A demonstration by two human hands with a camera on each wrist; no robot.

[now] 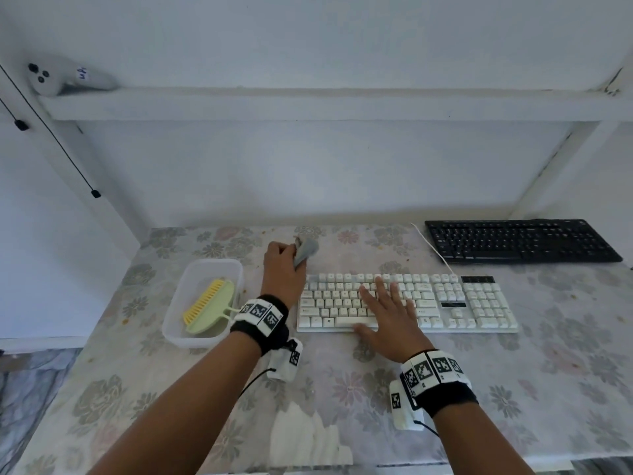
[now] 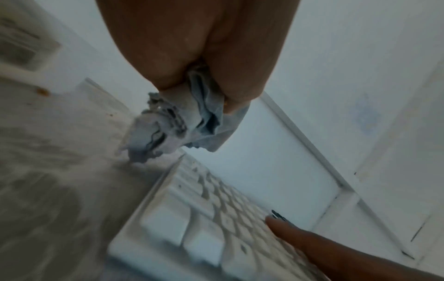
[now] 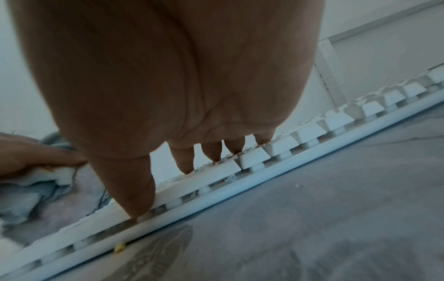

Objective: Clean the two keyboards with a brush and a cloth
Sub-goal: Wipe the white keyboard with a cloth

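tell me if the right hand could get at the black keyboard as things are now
Probably yes. The right hand lies flat and holds nothing on the white keyboard; the black keyboard sits behind it to the right, with nothing standing between them.

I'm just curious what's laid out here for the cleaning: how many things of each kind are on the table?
Keyboards: 2, a white plastic keyboard and a black keyboard
Brushes: 1, a green brush with yellow bristles
Cloths: 1, a grey cloth
Tubs: 1, a clear plastic tub
Total: 5
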